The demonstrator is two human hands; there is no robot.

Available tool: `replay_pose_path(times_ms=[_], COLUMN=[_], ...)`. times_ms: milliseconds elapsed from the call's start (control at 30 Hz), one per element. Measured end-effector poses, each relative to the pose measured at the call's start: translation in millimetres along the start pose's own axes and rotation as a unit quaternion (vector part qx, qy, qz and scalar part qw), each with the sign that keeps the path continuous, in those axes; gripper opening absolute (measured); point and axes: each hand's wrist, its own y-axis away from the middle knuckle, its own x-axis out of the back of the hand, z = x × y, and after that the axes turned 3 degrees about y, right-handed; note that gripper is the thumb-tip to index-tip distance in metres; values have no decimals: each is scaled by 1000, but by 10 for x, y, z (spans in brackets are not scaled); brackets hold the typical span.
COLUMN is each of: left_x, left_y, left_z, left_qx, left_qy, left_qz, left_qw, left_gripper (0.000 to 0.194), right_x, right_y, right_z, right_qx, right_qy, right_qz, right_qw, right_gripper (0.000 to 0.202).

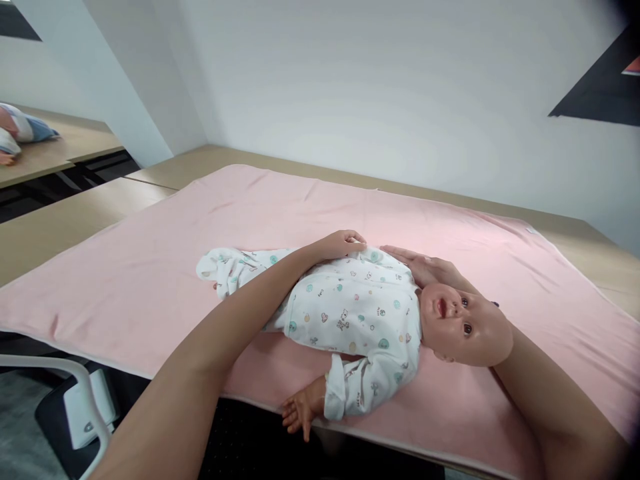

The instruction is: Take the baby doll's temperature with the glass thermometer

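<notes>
A baby doll (355, 307) in a white printed outfit lies on its back on a pink blanket (270, 207), head to the right. Reaching across its body, my left hand (346, 244) has curled fingers on the cloth at the doll's far side; the fingertips are partly hidden. My right hand (433, 269) lies beside the far shoulder, fingers stretched out along the sleeve, part of the palm out of sight. My right forearm passes behind and beneath the doll's head (470, 327). The doll's near hand (303, 408) sticks out over the blanket's front edge.
Under the blanket is a wooden table (100, 203), its back against a white wall (370, 93). A white curved metal bar (75, 367), perhaps of a chair, stands at lower left. Farther left, another doll (25, 130) lies on a separate table.
</notes>
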Motion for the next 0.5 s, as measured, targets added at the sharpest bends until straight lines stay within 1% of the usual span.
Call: replay_pose_path(times_ms=[67, 167, 267, 400, 500], left_x=[-3, -5, -8, -14, -15], left_y=[9, 12, 3, -4, 5], left_z=[17, 22, 5, -20, -15], left_qx=[3, 13, 15, 4, 6], left_qy=[-4, -5, -2, 6, 3], left_qz=[1, 2, 4, 4, 7], left_qw=[1000, 1000, 1000, 1000, 1000], left_gripper=[45, 43, 39, 36, 36], right_x=[52, 107, 118, 125, 142], right_y=[29, 100, 128, 65, 45], right_z=[71, 136, 127, 91, 110], right_qx=[10, 23, 36, 37, 64], right_qy=[19, 26, 35, 51, 65], right_qz=[8, 19, 20, 6, 16], right_qw=[1000, 999, 999, 998, 996], right_gripper=[41, 46, 50, 44, 45])
